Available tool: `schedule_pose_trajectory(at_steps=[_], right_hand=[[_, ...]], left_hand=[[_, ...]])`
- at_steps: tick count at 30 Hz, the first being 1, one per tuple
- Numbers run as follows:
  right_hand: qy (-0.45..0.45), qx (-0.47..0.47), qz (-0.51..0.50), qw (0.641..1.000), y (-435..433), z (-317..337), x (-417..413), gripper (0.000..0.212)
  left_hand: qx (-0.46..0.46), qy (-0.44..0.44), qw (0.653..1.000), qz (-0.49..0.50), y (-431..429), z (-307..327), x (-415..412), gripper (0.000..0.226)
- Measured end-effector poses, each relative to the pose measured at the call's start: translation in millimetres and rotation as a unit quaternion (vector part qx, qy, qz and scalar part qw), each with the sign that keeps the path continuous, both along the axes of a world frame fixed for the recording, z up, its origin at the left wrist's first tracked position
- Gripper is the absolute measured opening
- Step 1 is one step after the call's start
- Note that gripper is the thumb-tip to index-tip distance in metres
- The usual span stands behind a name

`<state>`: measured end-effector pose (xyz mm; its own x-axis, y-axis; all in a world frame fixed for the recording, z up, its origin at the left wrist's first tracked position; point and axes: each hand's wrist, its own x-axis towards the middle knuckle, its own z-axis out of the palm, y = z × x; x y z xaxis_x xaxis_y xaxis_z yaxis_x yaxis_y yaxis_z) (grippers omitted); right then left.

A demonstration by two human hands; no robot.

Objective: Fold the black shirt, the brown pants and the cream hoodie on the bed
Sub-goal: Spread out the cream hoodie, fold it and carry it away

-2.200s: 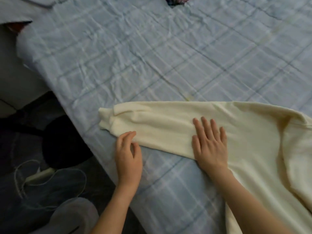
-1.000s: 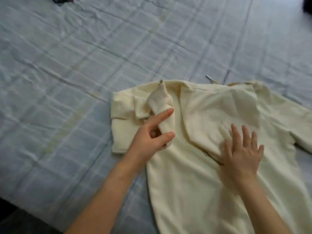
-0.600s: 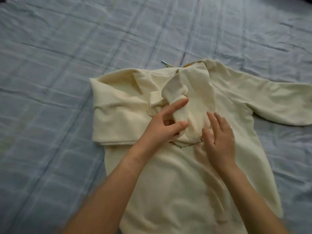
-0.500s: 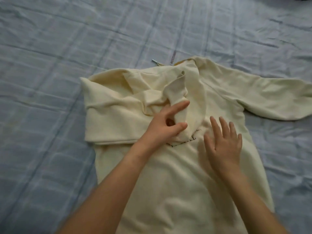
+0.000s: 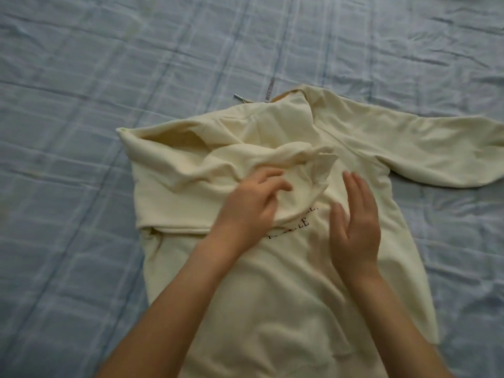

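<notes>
Two hands at hoodie (image 5: 286, 296) on bed (image 5: 81, 77). Left hand (image 5: 251, 205) on folded sleeve (image 5: 169, 181), thumb hidden, grip can't tell. Right hand (image 5: 354, 222) over chest, fingers straight, holding nothing.

The view contains one cream hoodie (image 5: 272, 296) with two sleeves: one folded sleeve (image 5: 245, 159) across the chest and one outstretched sleeve (image 5: 422, 151) at the side. Two bare hands are present: one left hand (image 5: 248, 211) and one right hand (image 5: 354, 222). Remaining items: one blue checked bed sheet (image 5: 81, 105), one metal drawstring tip (image 5: 237, 96) and two partly covered lines of dark printed lettering (image 5: 301, 223).
</notes>
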<state>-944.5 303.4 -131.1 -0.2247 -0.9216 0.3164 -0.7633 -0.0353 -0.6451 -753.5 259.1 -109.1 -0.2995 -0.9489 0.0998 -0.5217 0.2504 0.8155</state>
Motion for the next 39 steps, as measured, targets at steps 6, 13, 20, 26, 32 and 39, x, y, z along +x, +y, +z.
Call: schedule_pose_trajectory(at_steps=[6, 13, 20, 26, 32, 39], right_hand=[[0.255, 0.089, 0.138, 0.953, -53.8, -1.5, 53.8, 0.058], [0.241, 0.173, 0.122, 0.947, -63.2, -50.7, 37.8, 0.061], [0.16, 0.178, 0.183, 0.954, -56.7, -1.1, 15.9, 0.064], [0.068, 0.156, 0.026, 0.985, -30.9, 14.4, -96.3, 0.051], [0.039, 0.145, -0.132, 0.98, -37.6, -0.1, -209.6, 0.049], [0.129, 0.149, -0.21, 0.958, -45.1, -25.2, -293.4, 0.058]], left_hand=[[-0.027, -0.332, 0.939, 0.086, -6.5, -29.0, 90.5, 0.055], [0.004, -0.409, 0.912, 0.038, -8.9, -84.6, 117.4, 0.057], [-0.026, -0.446, 0.893, 0.051, -13.1, -32.9, 92.3, 0.052], [-0.108, -0.346, 0.932, -0.007, -37.9, 0.6, -9.2, 0.053], [-0.149, -0.308, 0.935, -0.09, -67.0, -3.6, -130.4, 0.056], [-0.174, -0.26, 0.934, -0.173, -94.0, -16.6, -266.3, 0.052]])
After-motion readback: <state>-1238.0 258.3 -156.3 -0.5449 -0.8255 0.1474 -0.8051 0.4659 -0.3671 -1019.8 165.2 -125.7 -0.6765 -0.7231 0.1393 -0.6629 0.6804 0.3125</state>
